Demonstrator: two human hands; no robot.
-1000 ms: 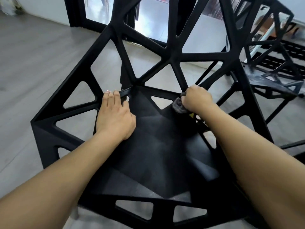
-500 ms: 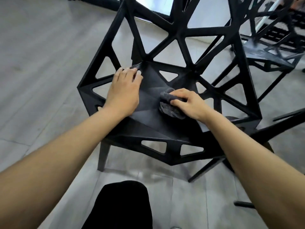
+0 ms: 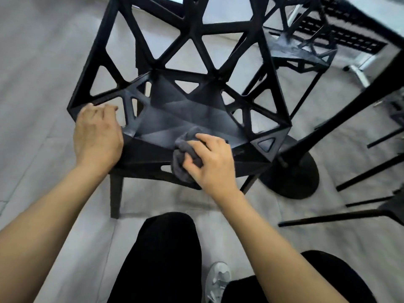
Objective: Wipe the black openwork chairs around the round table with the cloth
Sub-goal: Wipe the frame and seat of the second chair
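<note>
A black openwork chair (image 3: 181,106) stands in front of me, its faceted seat facing me. My right hand (image 3: 209,160) holds a bunched grey cloth (image 3: 183,158) against the seat's front edge. My left hand (image 3: 96,134) rests on the chair's front left corner, fingers curled over the left rim.
A second black openwork chair (image 3: 299,49) stands behind to the right. The round table's black pedestal base (image 3: 293,178) sits on the grey floor at right, with thin chair legs (image 3: 360,180) beyond it. My black-trousered legs and a white shoe (image 3: 218,278) are below.
My right hand dragged the cloth from the back of the seat forward to its front edge. My left hand slid from the rear left of the seat out to the left front corner.
</note>
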